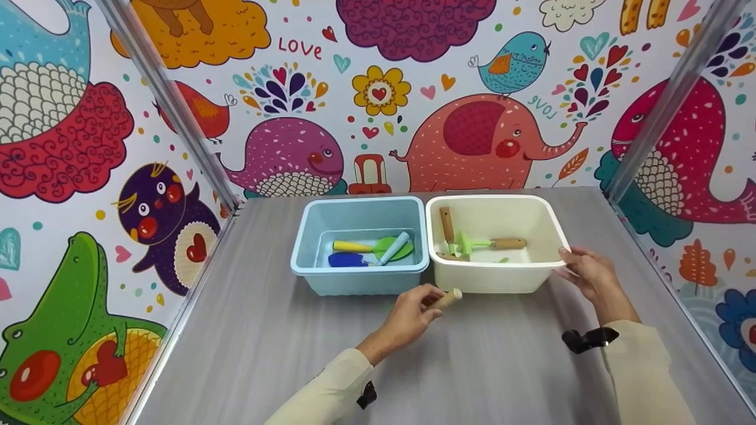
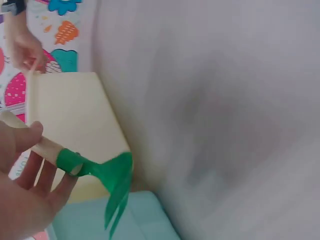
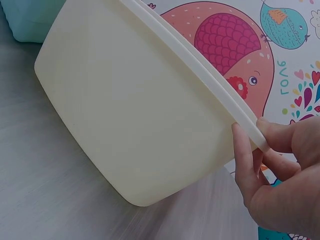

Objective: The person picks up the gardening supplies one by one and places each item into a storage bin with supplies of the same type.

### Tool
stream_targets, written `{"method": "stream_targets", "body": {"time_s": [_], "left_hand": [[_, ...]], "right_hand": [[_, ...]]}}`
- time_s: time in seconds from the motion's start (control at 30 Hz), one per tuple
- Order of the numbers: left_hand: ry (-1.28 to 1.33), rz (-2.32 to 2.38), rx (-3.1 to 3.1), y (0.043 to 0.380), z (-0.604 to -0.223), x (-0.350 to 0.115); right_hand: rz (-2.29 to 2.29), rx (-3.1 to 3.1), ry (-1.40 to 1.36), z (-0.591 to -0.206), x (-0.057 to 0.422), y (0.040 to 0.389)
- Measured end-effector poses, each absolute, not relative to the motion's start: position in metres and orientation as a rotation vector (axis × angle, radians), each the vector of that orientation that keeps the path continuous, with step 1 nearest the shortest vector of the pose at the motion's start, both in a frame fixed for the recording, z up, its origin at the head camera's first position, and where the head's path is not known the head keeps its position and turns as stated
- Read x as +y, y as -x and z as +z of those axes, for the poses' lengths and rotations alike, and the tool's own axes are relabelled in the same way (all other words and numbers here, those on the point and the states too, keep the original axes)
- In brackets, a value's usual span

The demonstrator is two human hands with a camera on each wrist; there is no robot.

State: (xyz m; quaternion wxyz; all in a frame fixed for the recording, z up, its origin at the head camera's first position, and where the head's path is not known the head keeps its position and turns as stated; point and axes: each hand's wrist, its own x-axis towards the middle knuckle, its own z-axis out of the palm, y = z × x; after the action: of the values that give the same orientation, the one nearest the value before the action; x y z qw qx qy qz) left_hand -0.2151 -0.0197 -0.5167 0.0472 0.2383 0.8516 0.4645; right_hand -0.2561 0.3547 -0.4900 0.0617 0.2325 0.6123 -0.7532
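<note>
My left hand [image 1: 406, 316] grips a small garden tool by its pale wooden handle [image 1: 450, 297], in front of the two basins. The left wrist view shows the tool's green head [image 2: 117, 172], flared and split toward its end. With thumb and fingers, my right hand [image 1: 592, 276] pinches the rim of the cream basin [image 1: 490, 280] at its near right corner. Inside that basin lie a light green tool [image 1: 466, 242] with a wooden handle and another wooden handle [image 1: 447, 224] by the left wall.
Left of the cream basin, close against it, stands a light blue basin [image 1: 360, 285]. It holds a yellow handle [image 1: 352, 247], a dark blue tool head [image 1: 348, 260] and a light blue handle [image 1: 394, 248] over a green piece. Patterned walls enclose the grey table [image 1: 248, 330].
</note>
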Motion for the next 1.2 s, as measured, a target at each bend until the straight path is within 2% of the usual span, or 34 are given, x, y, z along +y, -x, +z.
{"method": "stream_targets", "body": {"time_s": [0.17,0.5,1.2], "left_hand": [[-0.586,1.55,2.501,0.218,-0.506,-0.014],[-0.488,1.612,2.425,0.222,-0.488,-0.007],[-0.441,1.737,2.364,0.239,-0.455,0.02]], "right_hand": [[-2.264,1.859,-0.692,-0.49,0.354,0.256],[-2.245,1.846,-0.741,-0.489,0.356,0.255],[-2.303,1.77,-0.661,-0.487,0.357,0.257]]}}
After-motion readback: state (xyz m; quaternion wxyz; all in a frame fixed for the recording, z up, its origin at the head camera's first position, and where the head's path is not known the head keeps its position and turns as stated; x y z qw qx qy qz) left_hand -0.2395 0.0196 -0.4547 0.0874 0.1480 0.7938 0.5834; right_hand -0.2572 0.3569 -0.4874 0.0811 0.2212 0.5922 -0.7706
